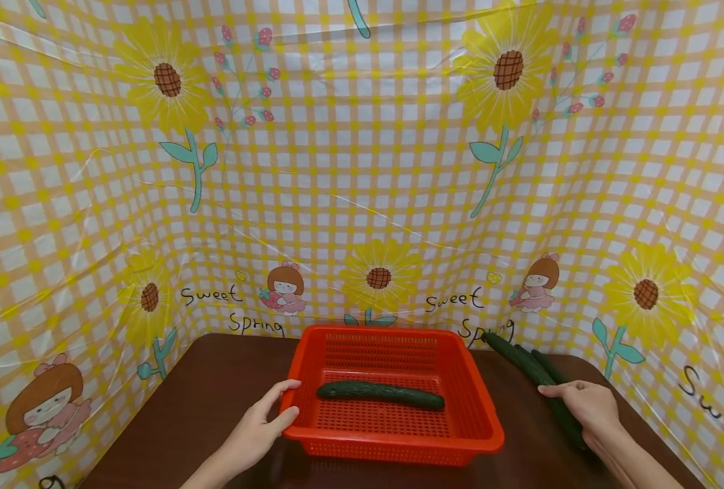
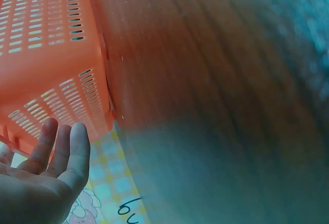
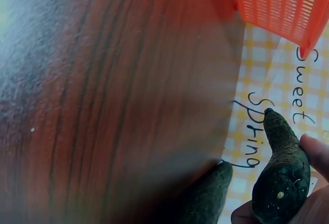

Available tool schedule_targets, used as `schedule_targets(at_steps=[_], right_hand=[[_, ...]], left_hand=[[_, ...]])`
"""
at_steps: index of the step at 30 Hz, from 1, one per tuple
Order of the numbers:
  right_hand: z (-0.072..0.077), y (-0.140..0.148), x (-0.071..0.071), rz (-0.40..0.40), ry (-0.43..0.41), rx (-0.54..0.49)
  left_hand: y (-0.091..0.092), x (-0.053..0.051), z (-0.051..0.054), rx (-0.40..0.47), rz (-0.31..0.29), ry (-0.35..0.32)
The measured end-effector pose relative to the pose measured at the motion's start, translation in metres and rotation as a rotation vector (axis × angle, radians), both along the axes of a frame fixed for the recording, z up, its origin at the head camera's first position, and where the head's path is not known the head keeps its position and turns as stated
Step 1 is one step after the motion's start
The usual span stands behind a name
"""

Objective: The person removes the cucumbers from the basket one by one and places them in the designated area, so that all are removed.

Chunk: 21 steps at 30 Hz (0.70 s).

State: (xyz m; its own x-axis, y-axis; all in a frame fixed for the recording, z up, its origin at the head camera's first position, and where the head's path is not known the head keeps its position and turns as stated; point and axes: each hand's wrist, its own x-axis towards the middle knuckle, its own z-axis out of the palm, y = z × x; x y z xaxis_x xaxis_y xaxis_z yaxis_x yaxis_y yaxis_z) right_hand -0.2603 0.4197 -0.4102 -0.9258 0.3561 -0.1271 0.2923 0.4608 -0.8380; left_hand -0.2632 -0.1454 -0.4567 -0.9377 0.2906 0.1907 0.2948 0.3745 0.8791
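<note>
A red plastic basket (image 1: 395,451) with slotted walls stands on the dark tabletop. Inside it a dark green cucumber (image 1: 380,392) lies crosswise on the bottom. My left hand (image 1: 255,424) holds the basket's left rim, thumb and index finger over the edge; in the left wrist view the other fingers lie along the outer wall. Right of the basket, my right hand (image 1: 588,407) grips a cucumber (image 3: 285,170) between thumb and fingers, its far end raised. Beside it another cucumber (image 3: 203,196) rests on the table. The hand partly hides the cucumbers on this side.
Brown wood-grain tabletop (image 1: 209,394) extends left of the basket. A yellow checked cloth (image 1: 362,170) with sunflowers and lettering hangs behind and along both sides, close to the table's edges.
</note>
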Motion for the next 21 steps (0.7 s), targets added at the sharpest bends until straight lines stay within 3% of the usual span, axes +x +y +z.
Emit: schedule_targets(at_steps=[5, 21], right_hand=[[-0.005, 0.004, 0.0, -0.011, -0.007, 0.022], [-0.015, 0.01, 0.001, -0.044, 0.006, 0.178]], left_hand=[[0.0, 0.0, 0.0, -0.011, 0.027, 0.002], [0.0, 0.0, 0.003, -0.013, 0.018, -0.017]])
